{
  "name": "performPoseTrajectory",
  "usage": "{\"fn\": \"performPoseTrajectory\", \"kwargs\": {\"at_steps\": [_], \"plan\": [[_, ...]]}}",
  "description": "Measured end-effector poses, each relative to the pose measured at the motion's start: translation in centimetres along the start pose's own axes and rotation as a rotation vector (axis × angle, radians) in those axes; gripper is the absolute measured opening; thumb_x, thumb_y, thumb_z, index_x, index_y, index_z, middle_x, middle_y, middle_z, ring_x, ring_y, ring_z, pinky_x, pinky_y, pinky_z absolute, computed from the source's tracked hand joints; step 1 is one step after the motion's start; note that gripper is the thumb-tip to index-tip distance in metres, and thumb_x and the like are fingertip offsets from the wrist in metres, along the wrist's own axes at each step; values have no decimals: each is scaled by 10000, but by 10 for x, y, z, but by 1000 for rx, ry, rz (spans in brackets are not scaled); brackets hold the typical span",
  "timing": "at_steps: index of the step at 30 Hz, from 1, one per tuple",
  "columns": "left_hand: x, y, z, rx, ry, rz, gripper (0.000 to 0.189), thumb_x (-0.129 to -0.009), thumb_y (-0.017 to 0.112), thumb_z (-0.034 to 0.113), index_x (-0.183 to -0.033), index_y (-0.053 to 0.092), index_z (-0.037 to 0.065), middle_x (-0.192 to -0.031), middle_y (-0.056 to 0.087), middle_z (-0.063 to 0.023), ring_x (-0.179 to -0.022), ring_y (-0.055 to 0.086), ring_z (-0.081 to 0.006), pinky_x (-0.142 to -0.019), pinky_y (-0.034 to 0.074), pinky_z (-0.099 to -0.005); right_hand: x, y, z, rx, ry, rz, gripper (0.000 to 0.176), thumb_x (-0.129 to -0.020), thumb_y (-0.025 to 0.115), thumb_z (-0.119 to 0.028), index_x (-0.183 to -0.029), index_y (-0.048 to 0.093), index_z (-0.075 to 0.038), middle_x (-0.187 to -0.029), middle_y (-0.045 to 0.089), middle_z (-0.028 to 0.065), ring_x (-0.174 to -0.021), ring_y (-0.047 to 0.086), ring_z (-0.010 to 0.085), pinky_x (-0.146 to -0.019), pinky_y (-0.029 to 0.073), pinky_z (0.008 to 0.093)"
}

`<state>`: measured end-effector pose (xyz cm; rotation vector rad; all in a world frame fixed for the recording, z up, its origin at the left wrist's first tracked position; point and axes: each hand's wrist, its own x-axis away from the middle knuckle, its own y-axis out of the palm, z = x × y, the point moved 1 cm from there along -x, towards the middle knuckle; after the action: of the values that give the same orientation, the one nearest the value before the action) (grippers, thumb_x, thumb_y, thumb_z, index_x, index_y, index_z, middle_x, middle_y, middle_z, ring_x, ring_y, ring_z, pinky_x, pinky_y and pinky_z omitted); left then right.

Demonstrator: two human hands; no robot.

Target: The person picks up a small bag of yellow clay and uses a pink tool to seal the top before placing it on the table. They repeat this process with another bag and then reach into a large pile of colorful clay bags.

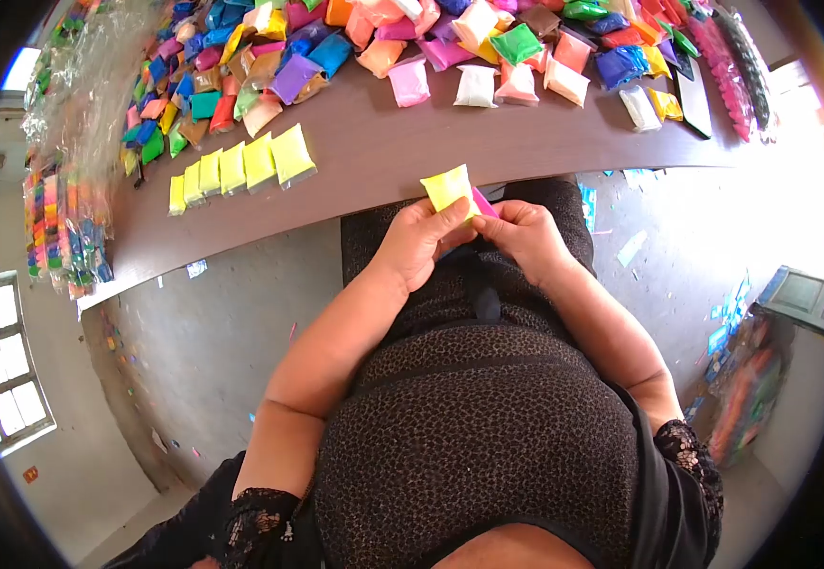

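Note:
My left hand (416, 241) is closed on a small neon-yellow packet (447, 187), its thumb pressed on the front, just off the table's near edge. A bright pink piece (484, 202), perhaps another packet, shows behind the yellow one. My right hand (529, 239) pinches at this pink piece, close to the yellow packet's lower corner. The two hands almost touch above my lap, and their fingers hide the lower parts of both pieces. A slanting row of several yellow packets (232, 169) lies on the brown table (355, 156), left of my hands.
Heaps of small coloured packets (307, 57) cover the table's far side. Clear plastic bags (75, 104) and strips of coloured packets (51, 228) stand at the left. A dark flat object (693, 100) and long pink bags (723, 81) lie right. Scraps litter the floor (231, 313).

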<state>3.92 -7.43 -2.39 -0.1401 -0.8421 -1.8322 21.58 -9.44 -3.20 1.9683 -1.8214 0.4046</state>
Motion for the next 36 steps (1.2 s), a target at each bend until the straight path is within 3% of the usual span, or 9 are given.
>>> {"fn": "performPoseTrajectory", "kwargs": {"at_steps": [4, 8, 10, 17, 23, 28, 29, 34, 36], "plan": [[4, 8, -3, 187, 27, 14, 379, -935, 673, 267, -1224, 587, 37, -1164, 643, -85, -1105, 610, -208, -974, 507, -389, 4, 0, 3, 60, 7, -27, 214, -897, 738, -235, -910, 721, -22, -684, 537, -80, -566, 401, 11, -495, 301, 202], [10, 13, 4, 142, 79, 42, 358, -942, 664, 227, -1235, 588, 37, -1166, 640, -103, -1114, 606, -221, -998, 488, -385, 10, 0, -4, 54, 12, -50, 212, -894, 742, -235, -900, 715, -24, -672, 530, -81, -569, 406, 14, -499, 304, 200], [7, 12, 9, 215, 236, 2, 338, -938, 671, 180, -1232, 593, 34, -1149, 643, -116, -1090, 613, -211, -989, 489, -364, 14, 2, -8, 21, 21, -65, 210, -894, 743, -235, -893, 709, -28, -663, 521, -84, -563, 404, 14, -496, 301, 199], [7, 15, 9, 138, 279, -18, 326, -962, 628, 184, -1254, 595, 43, -1155, 628, -140, -1120, 593, -233, -993, 483, -365, 14, -2, -8, -23, 39, -95, 204, -896, 742, -230, -900, 702, -30, -665, 519, -82, -565, 405, 16, -499, 302, 197], [5, 15, 14, 177, 261, -54, 332, -1004, 557, 250, -1261, 591, 43, -1192, 617, -159, -1122, 594, -252, -1012, 471, -385, 12, -3, -7, -64, 19, -105, 197, -895, 741, -220, -895, 695, -29, -667, 526, -80, -564, 410, 15, -499, 307, 196], [2, 14, 36, 364, 273, -73, 467, -1032, 456, 387, -1344, 516, 45, -1317, 567, -216, -1202, 567, -311, -1038, 452, -447, 9, 1, -19, -156, 10, -64, 172, -885, 745, -195, -881, 679, -36, -669, 550, -62, -542, 423, 28, -487, 317, 196], [3, 14, 47, 359, 270, 5, 510, -1021, 464, 427, -1359, 503, 47, -1323, 565, -221, -1226, 553, -315, -1054, 435, -451, 8, 2, -25, -145, -10, -71, 172, -885, 745, -195, -881, 679, -36, -669, 550, -62, -542, 423, 28, -487, 317, 196], [9, 12, 81, 493, 260, -46, 515, -990, 561, 389, -1372, 471, 55, -1281, 593, -144, -1137, 598, -242, -1006, 469, -404, 3, 7, -58, -326, -96, -159, 149, -889, 736, -174, -840, 658, -57, -707, 590, -29, -519, 430, 39, -470, 319, 194], [13, 18, 77, 221, 251, -104, 480, -981, 581, 356, -1350, 495, 61, -1277, 598, -114, -1153, 590, -243, -1028, 448, -417, 3, 13, -70, -287, -115, -161, 154, -897, 728, -183, -845, 660, -56, -709, 584, -27, -522, 426, 36, -469, 308, 187]]}}
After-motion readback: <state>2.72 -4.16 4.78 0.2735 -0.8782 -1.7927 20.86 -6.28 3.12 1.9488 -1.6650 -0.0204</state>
